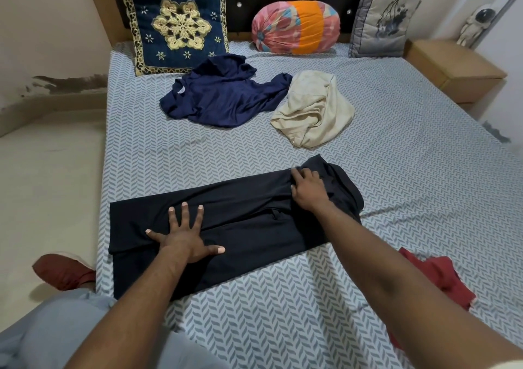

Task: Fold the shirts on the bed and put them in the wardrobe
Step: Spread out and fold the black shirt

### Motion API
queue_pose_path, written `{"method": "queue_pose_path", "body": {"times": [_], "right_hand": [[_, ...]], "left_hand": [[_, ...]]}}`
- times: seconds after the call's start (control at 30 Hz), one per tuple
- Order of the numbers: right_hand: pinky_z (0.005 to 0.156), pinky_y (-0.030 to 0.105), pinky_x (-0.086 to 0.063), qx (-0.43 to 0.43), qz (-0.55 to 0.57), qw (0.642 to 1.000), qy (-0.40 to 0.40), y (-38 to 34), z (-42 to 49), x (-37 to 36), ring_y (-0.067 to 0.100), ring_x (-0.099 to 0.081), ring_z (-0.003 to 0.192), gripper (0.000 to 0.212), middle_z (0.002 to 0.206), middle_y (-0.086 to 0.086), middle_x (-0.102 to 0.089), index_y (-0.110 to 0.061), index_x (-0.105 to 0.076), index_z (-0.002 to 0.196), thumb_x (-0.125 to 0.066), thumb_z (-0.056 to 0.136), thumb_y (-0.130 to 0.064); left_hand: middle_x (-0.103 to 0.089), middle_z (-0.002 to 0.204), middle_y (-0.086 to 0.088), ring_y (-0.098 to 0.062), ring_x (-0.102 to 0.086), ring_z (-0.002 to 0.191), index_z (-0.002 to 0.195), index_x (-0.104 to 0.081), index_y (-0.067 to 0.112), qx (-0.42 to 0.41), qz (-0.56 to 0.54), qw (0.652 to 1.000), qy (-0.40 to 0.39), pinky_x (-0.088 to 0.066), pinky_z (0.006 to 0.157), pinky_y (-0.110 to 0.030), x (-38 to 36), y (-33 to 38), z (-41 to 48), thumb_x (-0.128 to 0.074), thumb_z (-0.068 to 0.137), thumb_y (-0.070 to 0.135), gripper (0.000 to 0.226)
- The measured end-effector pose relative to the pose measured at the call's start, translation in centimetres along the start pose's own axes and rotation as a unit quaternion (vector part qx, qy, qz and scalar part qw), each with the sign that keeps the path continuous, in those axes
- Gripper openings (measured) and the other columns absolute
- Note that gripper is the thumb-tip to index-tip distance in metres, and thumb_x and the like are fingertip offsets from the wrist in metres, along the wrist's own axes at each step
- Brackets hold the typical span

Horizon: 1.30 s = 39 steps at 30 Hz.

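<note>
A black shirt [243,221] lies folded into a long strip across the near part of the bed [410,170]. My left hand [184,235] presses flat on its left half with fingers spread. My right hand [307,189] rests on the strip's right end, fingers curled over the cloth at the collar area. A crumpled navy shirt [223,97] lies farther back at the middle of the bed. A crumpled cream shirt [314,111] lies to its right. A red shirt [435,278] lies at the near right, partly hidden by my right arm.
Three pillows lean on the headboard: a navy embroidered cushion [172,20], a pink and orange bolster [297,26], a grey cushion [387,17]. A wooden bedside table [452,66] stands at the right. A red slipper [62,272] is on the floor at the left.
</note>
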State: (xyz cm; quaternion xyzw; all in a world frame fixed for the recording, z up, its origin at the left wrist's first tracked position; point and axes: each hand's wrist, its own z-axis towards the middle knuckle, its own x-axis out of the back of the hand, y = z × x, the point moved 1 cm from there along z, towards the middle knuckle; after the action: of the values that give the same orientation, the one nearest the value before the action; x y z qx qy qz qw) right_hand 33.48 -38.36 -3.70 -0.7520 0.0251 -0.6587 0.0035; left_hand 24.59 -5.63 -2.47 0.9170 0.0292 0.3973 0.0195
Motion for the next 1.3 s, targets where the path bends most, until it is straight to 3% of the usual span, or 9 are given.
{"method": "queue_pose_path", "body": {"times": [0.13,0.23,0.37,0.47,0.63,0.87,1.03,1.13,1.3], "right_hand": [[0.110,0.050,-0.029,-0.176,0.056,0.979,-0.092,1.6,2.3,2.1,0.039,-0.026,0.137,0.061,0.153,0.016,-0.023,-0.013,-0.025,0.151,-0.042,0.094,-0.028],[0.114,0.049,-0.024,-0.223,0.096,0.959,-0.142,2.1,3.2,3.3,0.037,-0.017,0.142,0.067,0.158,0.013,-0.012,-0.012,-0.014,0.155,-0.042,0.097,-0.031],[0.112,0.049,-0.028,-0.252,0.071,0.961,-0.090,1.3,3.4,3.2,0.036,-0.024,0.140,0.075,0.156,0.015,-0.019,-0.008,-0.014,0.154,-0.048,0.092,-0.032],[0.106,0.048,-0.034,-0.200,0.035,0.979,-0.028,-0.6,2.6,2.8,0.037,-0.034,0.131,0.071,0.148,0.018,-0.031,-0.009,-0.024,0.150,-0.052,0.088,-0.029],[0.098,0.044,-0.038,-0.057,0.021,0.998,-0.032,-7.7,0.0,1.1,0.035,-0.041,0.121,0.052,0.136,0.016,-0.043,-0.013,-0.045,0.136,-0.053,0.087,-0.028],[0.099,0.041,-0.040,0.051,0.040,0.996,-0.057,-20.2,-3.3,-0.3,0.033,-0.041,0.122,0.046,0.132,0.014,-0.047,-0.012,-0.050,0.132,-0.053,0.089,-0.029],[0.101,0.041,-0.038,0.118,0.097,0.985,-0.085,-30.1,-5.5,-0.4,0.035,-0.042,0.121,0.042,0.132,0.016,-0.046,-0.008,-0.050,0.130,-0.050,0.091,-0.026],[0.104,0.042,-0.038,0.159,0.125,0.971,-0.129,-35.1,-6.5,-0.4,0.038,-0.044,0.125,0.049,0.134,0.020,-0.046,-0.007,-0.047,0.133,-0.051,0.094,-0.035],[0.100,0.045,-0.045,0.143,0.109,0.969,-0.171,-39.7,-8.1,-0.3,0.035,-0.043,0.129,0.086,0.140,0.014,-0.040,-0.011,-0.032,0.145,-0.066,0.080,-0.055]], "left_hand": [[0.044,0.150,-0.001,-0.033,0.036,0.140,0.144,0.032,0.038,0.011,-0.013,1.000,0.022,-0.001,0.097,-0.083,-0.7,-0.7,-0.3,-0.038,0.054,0.099,0.129],[0.039,0.153,-0.002,-0.034,0.031,0.142,0.145,0.029,0.038,0.021,-0.016,0.999,0.026,-0.008,0.098,-0.082,-0.3,-0.7,-0.5,-0.045,0.052,0.098,0.134],[0.022,0.161,-0.001,-0.033,0.010,0.148,0.151,0.015,0.037,0.028,-0.037,0.998,0.044,-0.022,0.105,-0.069,1.9,-2.0,-0.6,-0.045,0.051,0.099,0.132],[0.005,0.163,-0.003,-0.036,-0.002,0.147,0.155,0.000,0.035,0.053,-0.072,0.990,0.107,-0.020,0.112,-0.059,3.3,-5.6,0.3,-0.032,0.069,0.093,0.108],[-0.009,0.162,-0.003,-0.033,-0.016,0.143,0.155,-0.009,0.036,0.112,-0.001,0.979,0.173,-0.027,0.110,-0.049,3.0,-12.2,1.3,-0.024,0.092,0.071,0.074],[-0.035,0.144,-0.020,-0.038,-0.037,0.127,0.152,-0.016,0.014,0.119,-0.185,0.958,0.186,-0.038,0.102,-0.045,0.6,-13.7,-2.5,-0.060,0.088,0.047,0.084],[-0.044,0.131,-0.020,-0.038,-0.052,0.117,0.133,-0.038,0.005,0.143,-0.277,0.937,0.155,-0.046,0.096,-0.042,-3.1,-13.8,-5.2,-0.069,0.082,0.041,0.070],[-0.047,0.130,-0.019,-0.034,-0.052,0.117,0.131,-0.042,0.005,0.161,-0.255,0.942,0.148,-0.046,0.097,-0.039,-4.5,-14.2,-6.5,-0.068,0.081,0.040,0.066],[-0.064,0.117,-0.009,-0.030,-0.061,0.108,0.117,-0.056,0.010,0.172,-0.227,0.942,0.177,-0.053,0.085,-0.036,-6.0,-14.1,-7.5,-0.062,0.082,0.041,0.048]]}}
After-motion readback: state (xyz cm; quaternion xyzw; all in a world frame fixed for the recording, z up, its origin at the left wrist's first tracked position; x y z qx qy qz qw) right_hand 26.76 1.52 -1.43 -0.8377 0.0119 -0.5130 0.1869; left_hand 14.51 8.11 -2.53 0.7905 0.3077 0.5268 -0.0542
